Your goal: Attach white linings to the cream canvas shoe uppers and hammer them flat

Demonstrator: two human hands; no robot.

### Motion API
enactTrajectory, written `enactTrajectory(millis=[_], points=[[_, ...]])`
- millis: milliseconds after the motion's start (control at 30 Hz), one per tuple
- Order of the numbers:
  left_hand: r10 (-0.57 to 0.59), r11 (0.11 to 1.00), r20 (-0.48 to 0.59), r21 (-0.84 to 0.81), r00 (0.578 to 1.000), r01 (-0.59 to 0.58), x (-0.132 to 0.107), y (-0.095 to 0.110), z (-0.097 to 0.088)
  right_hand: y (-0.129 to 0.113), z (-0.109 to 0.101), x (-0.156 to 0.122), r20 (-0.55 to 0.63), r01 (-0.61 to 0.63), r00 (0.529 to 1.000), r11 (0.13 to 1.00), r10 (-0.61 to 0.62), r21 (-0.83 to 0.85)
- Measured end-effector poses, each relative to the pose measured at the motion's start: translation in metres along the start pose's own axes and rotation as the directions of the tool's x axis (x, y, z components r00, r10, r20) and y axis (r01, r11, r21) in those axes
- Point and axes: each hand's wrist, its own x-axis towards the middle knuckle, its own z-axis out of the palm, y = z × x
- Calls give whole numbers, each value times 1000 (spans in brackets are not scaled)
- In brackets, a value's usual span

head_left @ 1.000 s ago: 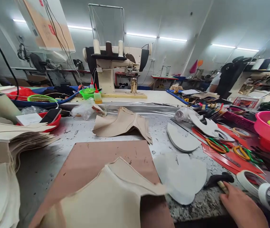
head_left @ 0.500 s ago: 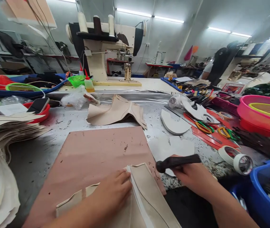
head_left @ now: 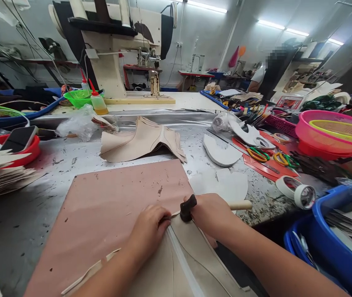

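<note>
My right hand (head_left: 211,214) is closed around a hammer (head_left: 188,207); its dark head is low over the top edge of a beige sewn piece (head_left: 206,251), and the pale wooden handle sticks out to the right. Whether the head touches the piece I cannot tell. Close by on the left, my left hand (head_left: 151,226) pinches the top edge of that piece, where a white strip (head_left: 184,264) runs down a seam. Underneath lies a brownish-pink board (head_left: 123,189). Part of the piece is hidden by my left forearm.
Folded beige pieces (head_left: 141,142) lie behind the board. To the right are white cut shapes (head_left: 220,150), scissors (head_left: 258,154), tape rolls (head_left: 305,196) and a blue bin (head_left: 321,218). A sewing machine (head_left: 107,62) stands at the back; stacked pieces (head_left: 2,177) are at left.
The hammer has come down and left from beside the board to the piece's top edge. My left fingers have curled from lying on the strip to pinching the edge. The view has shifted right.
</note>
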Motion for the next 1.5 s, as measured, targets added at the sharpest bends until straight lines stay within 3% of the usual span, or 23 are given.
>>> enactTrajectory(millis=[167,233,367,433,567,700,767,900,1033,1133,1200,1333,1500], points=[[285,952,-61,132,957,-276,-5,-8,4,2,-1,2,56,-33,998,997,37,-65],[311,939,-48,170,949,-299,-6,-8,4,4,-3,4,72,-55,996,995,61,-87],[386,881,-2,297,923,-368,-5,-3,2,3,-3,9,-45,-106,993,994,105,-29],[397,871,4,313,918,-378,-5,-2,2,0,0,13,-8,-76,997,997,76,-19],[350,897,-6,292,937,-333,-5,-2,-1,-7,4,16,7,-60,998,997,61,-57],[111,992,5,64,994,-111,-5,-6,-8,-10,7,17,33,-69,997,996,70,-49],[32,998,25,-50,999,-31,-5,-9,-10,-11,6,16,38,-61,997,997,63,-48],[105,993,-16,-44,994,-105,-8,-13,-7,-10,0,15,58,-68,996,996,71,-54],[189,982,-44,37,981,-187,-11,-12,-3,-12,-4,13,-96,-111,989,994,112,12],[220,973,-60,84,974,-214,-12,-10,-3,-12,-6,10,62,-26,998,1000,26,-8],[205,975,-57,93,977,-200,-12,-9,-3,-12,-8,8,107,-33,993,998,38,-47],[146,983,-2,110,989,-145,-11,-7,-5,-16,-4,5,-42,-88,995,996,88,20],[-59,998,29,13,998,58,-14,-6,-18,-24,8,10,43,-38,998,999,37,4]])
